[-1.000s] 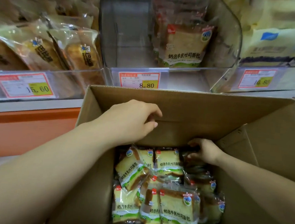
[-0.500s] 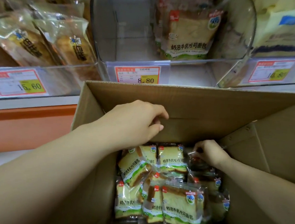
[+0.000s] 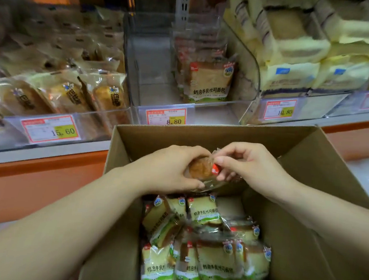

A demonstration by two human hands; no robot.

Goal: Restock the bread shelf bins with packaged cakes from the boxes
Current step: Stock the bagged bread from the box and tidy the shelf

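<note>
Grip of left hand [image 3: 170,168] and right hand [image 3: 251,165] on 1 packaged cake [image 3: 200,169] over box [image 3: 302,212], bin [image 3: 212,115] beyond.

Your left hand [image 3: 172,170] and right hand [image 3: 248,165] both hold one wrapped cake [image 3: 201,170] over the far end of the cardboard box [image 3: 310,173]. Left fingers curl round the pack's body; right fingertips pinch its clear wrapper by the red corner mark. More cake packs [image 3: 213,260] lie heaped in the box, from its middle toward the near wall. Beyond the far wall, the clear middle bin [image 3: 154,70] has a short row of matching packs [image 3: 209,79] along its right side. Price label [image 3: 165,118] on its front edge reads 8.80.
</note>
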